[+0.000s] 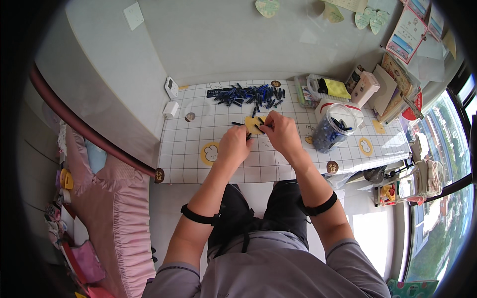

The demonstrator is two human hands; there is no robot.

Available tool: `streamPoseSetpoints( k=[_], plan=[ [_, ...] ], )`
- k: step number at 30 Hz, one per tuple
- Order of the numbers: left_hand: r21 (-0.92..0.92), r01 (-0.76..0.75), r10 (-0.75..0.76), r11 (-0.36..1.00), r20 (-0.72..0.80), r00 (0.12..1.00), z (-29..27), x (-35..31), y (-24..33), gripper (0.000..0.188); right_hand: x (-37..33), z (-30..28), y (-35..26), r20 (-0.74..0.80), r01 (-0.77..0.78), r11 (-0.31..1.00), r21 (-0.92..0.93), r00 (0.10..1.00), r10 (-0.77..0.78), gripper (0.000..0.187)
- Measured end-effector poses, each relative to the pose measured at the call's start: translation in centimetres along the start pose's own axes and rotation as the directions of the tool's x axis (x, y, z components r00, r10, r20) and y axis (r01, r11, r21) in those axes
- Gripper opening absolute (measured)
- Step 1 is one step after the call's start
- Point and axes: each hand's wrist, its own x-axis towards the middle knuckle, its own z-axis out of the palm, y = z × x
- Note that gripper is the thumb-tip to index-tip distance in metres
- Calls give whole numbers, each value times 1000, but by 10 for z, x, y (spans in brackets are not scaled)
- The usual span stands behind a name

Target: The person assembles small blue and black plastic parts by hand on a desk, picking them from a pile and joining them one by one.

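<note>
Near the table's middle, my left hand point(235, 144) is closed in a pinch, with the dark end of an ink cartridge point(249, 136) at its fingertips. Just right of it, my right hand point(282, 130) pinches another small dark tube point(262, 129) of the same kind. One loose cartridge point(237, 123) lies beyond my left hand, and a yellow patch of the tablecloth point(252, 124) shows between the hands. Farther back spreads a heap of dark blue ink cartridges point(243, 94). To the right stands a clear plastic jar point(325, 134), partly filled with more of them.
The white checked tablecloth point(184, 144) carries cartoon patches. A small white digital clock point(171, 87) and a white block point(171, 109) stand at the left wall. Clear boxes point(305, 92), a yellow-black cloth point(334, 88) and upright books point(392, 84) fill the back right. A pink-covered bed point(109, 208) lies left.
</note>
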Motion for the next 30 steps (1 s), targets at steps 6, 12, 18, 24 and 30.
streamPoseSetpoints(
  k=[6,12,18,24,30],
  plan=[
    [-48,-13,13,999,13,1000,-3,4,-3,13,-1,16,2,-18,12,979,-202,1000,-16,10],
    [97,-119,114,988,50,992,-5,4,-1,11,-4,17,-1,83,59,923,-379,996,-29,6],
    [52,-121,120,991,25,992,-1,0,-10,11,-8,19,2,75,138,921,-363,990,-118,5],
    [-372,-137,79,918,-168,983,3,0,-11,12,-12,14,3,-65,68,992,107,996,-62,14],
    [-542,-208,95,814,-229,969,8,2,-10,13,-18,16,5,-123,18,948,316,992,22,14]
  ],
)
